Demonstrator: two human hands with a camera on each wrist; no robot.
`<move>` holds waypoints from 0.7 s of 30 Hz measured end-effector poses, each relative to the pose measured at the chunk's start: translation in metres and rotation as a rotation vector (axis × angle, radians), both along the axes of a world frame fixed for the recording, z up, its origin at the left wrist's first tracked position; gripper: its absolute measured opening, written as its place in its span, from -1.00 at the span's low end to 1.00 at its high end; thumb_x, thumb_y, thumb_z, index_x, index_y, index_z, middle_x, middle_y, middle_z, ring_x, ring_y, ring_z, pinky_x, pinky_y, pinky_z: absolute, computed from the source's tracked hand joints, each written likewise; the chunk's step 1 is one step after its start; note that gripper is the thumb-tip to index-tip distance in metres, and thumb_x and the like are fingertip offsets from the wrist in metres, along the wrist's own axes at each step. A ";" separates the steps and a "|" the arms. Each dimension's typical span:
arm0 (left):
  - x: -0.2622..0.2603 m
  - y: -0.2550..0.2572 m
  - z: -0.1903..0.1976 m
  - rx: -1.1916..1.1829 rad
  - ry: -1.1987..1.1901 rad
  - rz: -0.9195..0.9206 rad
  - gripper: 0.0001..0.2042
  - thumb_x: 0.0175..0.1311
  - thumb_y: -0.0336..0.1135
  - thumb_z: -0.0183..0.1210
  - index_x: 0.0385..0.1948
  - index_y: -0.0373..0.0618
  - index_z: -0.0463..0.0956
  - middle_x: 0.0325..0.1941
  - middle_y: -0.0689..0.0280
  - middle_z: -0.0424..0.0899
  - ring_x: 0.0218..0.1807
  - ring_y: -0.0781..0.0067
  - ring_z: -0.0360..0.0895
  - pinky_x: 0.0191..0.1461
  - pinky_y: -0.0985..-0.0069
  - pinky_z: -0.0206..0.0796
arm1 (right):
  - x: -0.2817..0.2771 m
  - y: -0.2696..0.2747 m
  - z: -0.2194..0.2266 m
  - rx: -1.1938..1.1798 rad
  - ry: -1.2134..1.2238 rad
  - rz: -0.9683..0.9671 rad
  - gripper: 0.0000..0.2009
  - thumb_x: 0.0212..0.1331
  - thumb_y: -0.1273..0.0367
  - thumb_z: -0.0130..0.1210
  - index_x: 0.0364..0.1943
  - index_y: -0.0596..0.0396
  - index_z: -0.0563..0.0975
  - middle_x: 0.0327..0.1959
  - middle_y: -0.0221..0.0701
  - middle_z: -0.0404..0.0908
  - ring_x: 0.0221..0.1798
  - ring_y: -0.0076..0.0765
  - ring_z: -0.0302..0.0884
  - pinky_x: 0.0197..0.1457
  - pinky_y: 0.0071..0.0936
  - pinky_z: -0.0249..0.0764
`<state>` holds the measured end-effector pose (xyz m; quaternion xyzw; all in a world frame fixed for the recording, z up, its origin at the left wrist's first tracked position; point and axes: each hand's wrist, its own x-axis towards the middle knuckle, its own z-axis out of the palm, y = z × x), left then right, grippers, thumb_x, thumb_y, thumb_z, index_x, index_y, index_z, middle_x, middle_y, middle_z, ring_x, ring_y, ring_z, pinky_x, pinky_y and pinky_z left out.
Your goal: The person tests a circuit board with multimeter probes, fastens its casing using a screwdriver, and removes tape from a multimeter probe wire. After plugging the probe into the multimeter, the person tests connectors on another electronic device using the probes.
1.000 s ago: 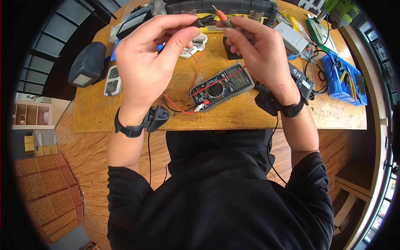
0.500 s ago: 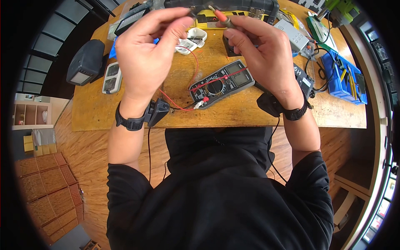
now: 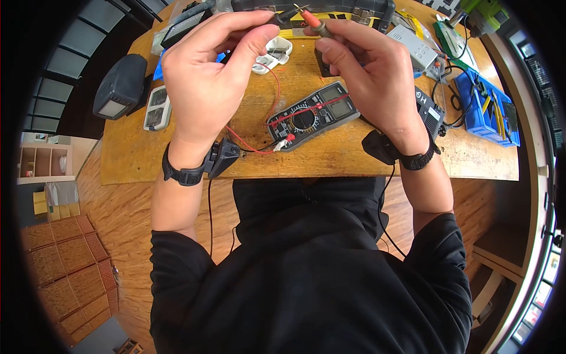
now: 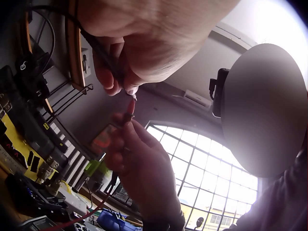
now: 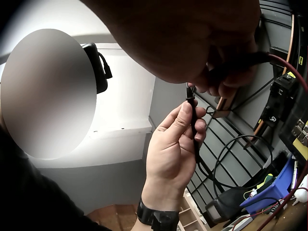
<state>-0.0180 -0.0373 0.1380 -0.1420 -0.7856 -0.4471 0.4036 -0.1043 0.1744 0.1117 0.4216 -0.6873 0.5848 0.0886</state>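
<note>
My left hand [image 3: 206, 76] pinches a black test probe [image 3: 287, 15] between thumb and fingers, its cable running back past the wrist in the right wrist view. Opposite it, my right hand [image 3: 374, 71] grips a red test probe [image 3: 312, 21]. Both are raised over the back of the bench, and the two metal tips cross close together in the head view. Below them a grey and black multimeter [image 3: 303, 121] lies on the wood, with a red lead [image 3: 247, 147] plugged in near a bit of white wrapping. Another stretch of red lead passes across its face.
A white open case [image 3: 275, 56] lies behind the meter. A black hard case with a yellow edge [image 3: 330, 25] stands at the back. On the right are a blue tool bin [image 3: 480, 127] and a grey box [image 3: 413, 50]; a black device [image 3: 121, 87] stands left.
The left hand drew the black probe slightly away from the red one, then brought its tip back beside the red probe's tip. The right hand has barely moved.
</note>
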 end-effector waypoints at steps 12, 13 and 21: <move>-0.002 0.003 -0.010 0.049 -0.066 -0.096 -0.61 0.21 -0.53 0.56 0.10 -0.27 0.73 -0.22 0.43 0.77 -0.40 0.81 0.43 -0.30 0.77 0.29 | 0.004 -0.010 -0.007 -0.107 -0.021 -0.037 -0.80 0.32 0.46 0.40 -0.03 0.20 0.74 -0.37 -0.18 0.75 -0.43 -0.27 0.71 -0.30 -0.40 0.59; 0.003 0.005 -0.011 0.002 -0.096 -0.054 -0.47 0.10 -0.53 0.63 0.16 -0.25 0.69 -0.21 0.50 0.67 -0.43 0.80 0.20 -0.34 0.77 0.09 | 0.006 -0.011 -0.008 -0.157 0.008 -0.017 -0.81 0.30 0.46 0.40 -0.04 0.18 0.75 -0.34 -0.18 0.77 -0.36 -0.22 0.73 -0.24 -0.37 0.62; 0.026 0.012 -0.058 0.227 -0.298 -0.268 -0.38 0.32 -0.30 0.54 0.34 -0.29 0.45 0.12 0.12 0.77 0.15 0.33 0.75 0.22 0.45 0.56 | 0.051 -0.009 -0.026 -0.186 -0.087 0.253 -0.70 0.25 0.36 0.50 0.06 0.01 0.82 0.16 -0.29 0.52 0.23 -0.23 0.53 0.37 -0.27 0.52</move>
